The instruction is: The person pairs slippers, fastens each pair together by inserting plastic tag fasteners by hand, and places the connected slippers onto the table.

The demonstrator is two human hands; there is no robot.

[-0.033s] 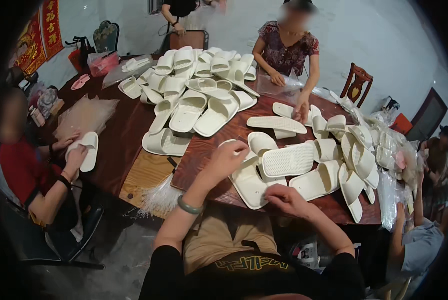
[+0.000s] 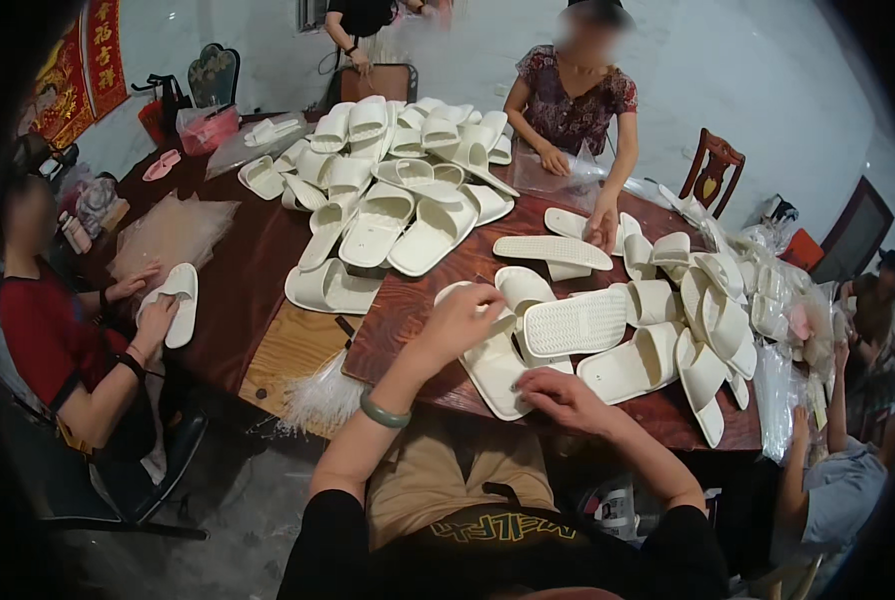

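A white slide slipper (image 2: 495,372) lies sole-down near the table edge in front of me. Over its strap end, my left hand (image 2: 463,318) hovers with thumb and fingers drawn together; anything thin between them is too small to see. My right hand (image 2: 566,396) is at the slipper's right edge, its fingers bent and close together, their tips by the toe; what they hold, if anything, does not show. Just beyond, another white slipper (image 2: 575,323) rests with its textured sole up. More white slippers (image 2: 636,362) lie to the right of my hands.
A large heap of white slippers (image 2: 383,215) covers the table's far left. White strands (image 2: 318,395) hang over the near edge. Clear plastic bags (image 2: 783,300) pile up at right. A co-worker at left handles a slipper (image 2: 182,310); another reaches in from across the table.
My right hand has shifted slightly left over the near slipper, and my left hand a little to the right. The slippers in front of me stay in place.
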